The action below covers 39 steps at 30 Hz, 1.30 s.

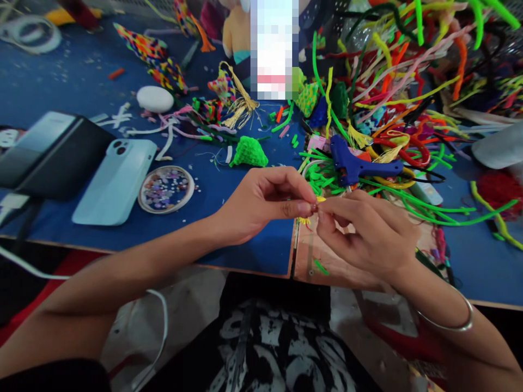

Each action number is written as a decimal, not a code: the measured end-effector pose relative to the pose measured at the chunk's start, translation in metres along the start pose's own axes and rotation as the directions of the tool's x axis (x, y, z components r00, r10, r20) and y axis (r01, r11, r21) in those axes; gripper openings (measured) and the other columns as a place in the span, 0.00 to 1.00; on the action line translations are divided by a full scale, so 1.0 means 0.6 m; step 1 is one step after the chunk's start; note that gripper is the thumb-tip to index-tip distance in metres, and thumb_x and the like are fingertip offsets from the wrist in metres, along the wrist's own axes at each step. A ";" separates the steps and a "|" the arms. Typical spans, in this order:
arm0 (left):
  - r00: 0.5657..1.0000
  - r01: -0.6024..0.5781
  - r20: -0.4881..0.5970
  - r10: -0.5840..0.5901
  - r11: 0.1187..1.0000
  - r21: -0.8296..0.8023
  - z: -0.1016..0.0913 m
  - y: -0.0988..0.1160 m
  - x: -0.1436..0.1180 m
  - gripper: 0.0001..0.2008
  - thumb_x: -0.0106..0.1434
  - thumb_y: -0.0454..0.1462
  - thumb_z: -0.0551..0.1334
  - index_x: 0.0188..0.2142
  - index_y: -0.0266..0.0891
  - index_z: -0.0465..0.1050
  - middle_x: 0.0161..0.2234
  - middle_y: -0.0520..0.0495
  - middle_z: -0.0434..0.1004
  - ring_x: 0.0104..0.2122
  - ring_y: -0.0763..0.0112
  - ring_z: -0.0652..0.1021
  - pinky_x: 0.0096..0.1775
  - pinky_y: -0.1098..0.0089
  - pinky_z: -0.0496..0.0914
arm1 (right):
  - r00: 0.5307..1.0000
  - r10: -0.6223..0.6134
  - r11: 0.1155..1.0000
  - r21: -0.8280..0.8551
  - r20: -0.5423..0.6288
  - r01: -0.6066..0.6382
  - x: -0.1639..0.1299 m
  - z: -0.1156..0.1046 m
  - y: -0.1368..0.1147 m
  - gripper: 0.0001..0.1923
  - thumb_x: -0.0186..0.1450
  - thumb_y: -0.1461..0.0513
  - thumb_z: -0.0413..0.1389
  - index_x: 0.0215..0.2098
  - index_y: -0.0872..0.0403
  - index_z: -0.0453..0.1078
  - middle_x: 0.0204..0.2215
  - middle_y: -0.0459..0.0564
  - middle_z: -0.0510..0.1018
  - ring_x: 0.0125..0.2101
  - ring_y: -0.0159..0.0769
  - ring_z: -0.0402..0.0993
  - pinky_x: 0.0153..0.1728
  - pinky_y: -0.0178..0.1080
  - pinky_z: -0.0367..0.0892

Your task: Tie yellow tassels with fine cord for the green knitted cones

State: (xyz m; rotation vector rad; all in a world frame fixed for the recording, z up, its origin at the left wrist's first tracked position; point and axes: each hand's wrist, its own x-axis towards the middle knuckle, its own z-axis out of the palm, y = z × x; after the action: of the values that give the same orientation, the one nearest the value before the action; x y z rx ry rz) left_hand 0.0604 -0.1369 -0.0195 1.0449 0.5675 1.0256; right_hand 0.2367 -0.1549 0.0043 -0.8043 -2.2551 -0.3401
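Observation:
My left hand point(261, 204) and my right hand point(368, 234) meet fingertip to fingertip over the near table edge. Both pinch a tiny yellow piece point(320, 200), mostly hidden by the fingers; a bit of yellow fringe point(303, 220) shows just below. A silver bangle point(453, 324) circles my right wrist. Just beyond my right hand lies a blue glue gun point(355, 160) on a tangle of green pipe cleaners point(429, 204).
A green woven cone point(248, 152), a round dish of beads point(165, 189), a pale blue phone point(116, 182), a dark case point(53, 155) and a white oval point(155, 99) lie on the blue table point(61, 76). Heaped colourful pipe cleaners point(408, 65) fill the right.

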 end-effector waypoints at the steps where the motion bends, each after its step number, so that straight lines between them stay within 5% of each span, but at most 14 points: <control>1: 1.000 -0.006 -0.003 0.007 1.000 0.015 -0.001 0.000 0.000 0.06 0.50 0.33 0.71 0.27 0.37 0.76 0.25 0.53 0.77 0.26 0.79 0.77 0.31 0.79 0.72 | 1.000 0.002 1.000 -0.002 0.000 -0.002 0.000 0.000 0.000 0.06 0.60 0.70 0.53 0.32 0.54 0.67 0.17 0.39 0.71 0.19 0.24 0.67 0.20 0.31 0.60; 13: 0.997 -0.071 -0.034 0.075 0.990 0.124 0.001 -0.002 -0.003 0.07 0.50 0.36 0.71 0.27 0.37 0.76 0.26 0.52 0.78 0.28 0.77 0.77 0.32 0.77 0.73 | 1.000 0.003 0.999 -0.041 -0.021 -0.004 -0.002 0.002 -0.001 0.05 0.61 0.69 0.53 0.30 0.54 0.67 0.16 0.38 0.68 0.18 0.24 0.66 0.20 0.31 0.60; 39: 0.977 -0.181 -0.075 0.202 0.958 0.224 0.000 -0.006 -0.006 0.05 0.51 0.35 0.70 0.29 0.40 0.76 0.26 0.54 0.77 0.28 0.79 0.76 0.32 0.78 0.71 | 0.999 0.046 0.999 0.025 -0.008 -0.046 0.000 -0.002 -0.003 0.06 0.60 0.70 0.57 0.34 0.54 0.68 0.25 0.42 0.79 0.23 0.25 0.74 0.21 0.30 0.66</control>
State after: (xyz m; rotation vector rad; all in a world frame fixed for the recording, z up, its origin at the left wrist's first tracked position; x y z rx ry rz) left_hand 0.0602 -0.1404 -0.0228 1.2661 0.6780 1.2095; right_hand 0.2363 -0.1567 0.0048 -0.8389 -2.2245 -0.2927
